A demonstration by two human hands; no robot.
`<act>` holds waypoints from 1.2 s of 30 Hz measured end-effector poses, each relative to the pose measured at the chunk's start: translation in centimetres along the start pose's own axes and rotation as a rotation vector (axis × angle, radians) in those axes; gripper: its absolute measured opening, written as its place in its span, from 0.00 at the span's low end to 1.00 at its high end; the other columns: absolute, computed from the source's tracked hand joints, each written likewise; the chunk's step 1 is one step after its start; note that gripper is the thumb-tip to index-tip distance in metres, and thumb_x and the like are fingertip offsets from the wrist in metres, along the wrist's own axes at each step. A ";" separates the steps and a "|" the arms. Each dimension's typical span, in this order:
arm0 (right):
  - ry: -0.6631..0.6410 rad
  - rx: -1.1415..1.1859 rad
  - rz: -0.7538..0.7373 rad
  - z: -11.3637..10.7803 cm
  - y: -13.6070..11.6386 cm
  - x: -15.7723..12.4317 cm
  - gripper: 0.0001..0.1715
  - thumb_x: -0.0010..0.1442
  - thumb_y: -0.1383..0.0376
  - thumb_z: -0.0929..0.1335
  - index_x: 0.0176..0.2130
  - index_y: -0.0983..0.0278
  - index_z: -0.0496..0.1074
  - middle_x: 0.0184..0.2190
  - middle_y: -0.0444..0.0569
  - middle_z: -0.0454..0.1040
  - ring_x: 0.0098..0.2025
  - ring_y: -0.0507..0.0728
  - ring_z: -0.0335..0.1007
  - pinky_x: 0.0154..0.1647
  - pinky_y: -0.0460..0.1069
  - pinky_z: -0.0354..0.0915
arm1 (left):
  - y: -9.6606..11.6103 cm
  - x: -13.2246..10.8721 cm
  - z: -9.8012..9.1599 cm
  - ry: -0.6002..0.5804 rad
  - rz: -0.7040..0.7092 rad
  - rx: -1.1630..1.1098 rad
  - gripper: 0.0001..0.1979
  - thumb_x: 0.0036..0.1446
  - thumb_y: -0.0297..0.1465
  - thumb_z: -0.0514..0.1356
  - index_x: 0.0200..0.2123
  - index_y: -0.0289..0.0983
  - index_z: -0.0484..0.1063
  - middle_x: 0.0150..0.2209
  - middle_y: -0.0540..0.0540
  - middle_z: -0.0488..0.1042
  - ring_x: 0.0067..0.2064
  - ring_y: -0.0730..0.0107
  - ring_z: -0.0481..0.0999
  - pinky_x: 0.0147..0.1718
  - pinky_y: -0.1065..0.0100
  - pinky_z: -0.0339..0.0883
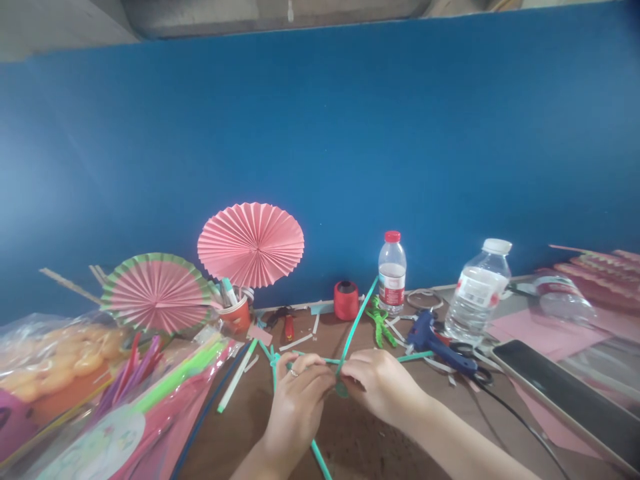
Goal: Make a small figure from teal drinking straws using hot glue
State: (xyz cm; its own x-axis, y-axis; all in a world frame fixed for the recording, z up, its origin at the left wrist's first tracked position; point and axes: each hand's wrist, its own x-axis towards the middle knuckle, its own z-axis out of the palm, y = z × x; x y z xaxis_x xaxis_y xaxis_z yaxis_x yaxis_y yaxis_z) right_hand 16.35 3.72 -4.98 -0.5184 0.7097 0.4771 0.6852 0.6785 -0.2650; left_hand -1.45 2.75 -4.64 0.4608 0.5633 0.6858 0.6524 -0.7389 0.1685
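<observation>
My left hand and my right hand meet low in the middle of the head view, above the brown table. Between them they pinch teal pipe cleaners. One strand slants up from the fingers toward the wall, another runs out to the right, and one drops toward the front edge. Behind my left hand a twisted teal knot shows. The fingertips partly hide the crossing where the strands join. A bent bright green pipe cleaner figure lies beyond my right hand.
A blue glue gun, water bottles and a phone are on the right. A red thread spool stands at the back. Pleated paper fans, a cup of pens and plastic-bagged supplies are on the left.
</observation>
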 end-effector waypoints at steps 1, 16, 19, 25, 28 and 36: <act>-0.005 0.003 0.000 0.0 0.0 0.0 0.11 0.50 0.76 0.62 0.22 0.63 0.66 0.19 0.42 0.67 0.23 0.51 0.62 0.25 0.45 0.52 | 0.0 -0.1 0.0 -0.008 0.004 -0.001 0.12 0.54 0.21 0.52 0.28 0.41 0.71 0.27 0.52 0.77 0.37 0.65 0.73 0.43 0.59 0.53; -0.049 -0.039 0.148 -0.7 -0.2 0.3 0.10 0.50 0.70 0.64 0.19 0.63 0.62 0.18 0.41 0.66 0.22 0.50 0.62 0.22 0.45 0.47 | 0.6 0.2 -0.3 0.067 -0.009 0.002 0.11 0.52 0.20 0.55 0.29 0.42 0.72 0.28 0.53 0.78 0.36 0.67 0.74 0.43 0.60 0.50; -0.054 -0.055 0.127 -0.3 -0.1 0.3 0.11 0.50 0.71 0.63 0.18 0.64 0.61 0.18 0.42 0.66 0.22 0.50 0.61 0.23 0.45 0.47 | 0.6 0.2 -0.2 0.080 -0.002 -0.008 0.11 0.53 0.20 0.55 0.29 0.41 0.72 0.27 0.53 0.78 0.36 0.67 0.74 0.43 0.60 0.49; -0.058 -0.014 0.116 0.1 -0.1 0.1 0.11 0.50 0.73 0.62 0.18 0.64 0.61 0.17 0.42 0.67 0.21 0.49 0.60 0.23 0.45 0.46 | 0.7 0.0 0.0 0.090 -0.017 -0.044 0.10 0.54 0.22 0.54 0.28 0.41 0.72 0.26 0.52 0.78 0.35 0.67 0.73 0.43 0.61 0.50; -0.071 0.006 0.107 0.2 -0.1 0.0 0.10 0.48 0.73 0.62 0.19 0.64 0.61 0.17 0.42 0.67 0.21 0.49 0.60 0.23 0.45 0.47 | 0.7 0.0 0.1 0.079 -0.022 -0.041 0.10 0.53 0.21 0.54 0.28 0.41 0.72 0.26 0.52 0.77 0.35 0.67 0.73 0.43 0.60 0.49; 0.001 0.328 0.277 -0.8 0.5 0.4 0.12 0.57 0.68 0.61 0.24 0.64 0.67 0.20 0.42 0.68 0.24 0.50 0.62 0.26 0.43 0.53 | -0.3 -0.5 0.1 0.048 -0.025 0.030 0.09 0.52 0.21 0.56 0.32 0.41 0.71 0.30 0.52 0.78 0.37 0.65 0.73 0.42 0.60 0.49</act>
State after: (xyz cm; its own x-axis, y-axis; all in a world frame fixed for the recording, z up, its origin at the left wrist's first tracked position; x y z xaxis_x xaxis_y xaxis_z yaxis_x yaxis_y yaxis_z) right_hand 16.87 4.20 -4.19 -0.3370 0.8737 0.3509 0.5992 0.4865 -0.6358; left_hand -1.83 2.72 -5.06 0.4149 0.5624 0.7152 0.6815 -0.7129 0.1652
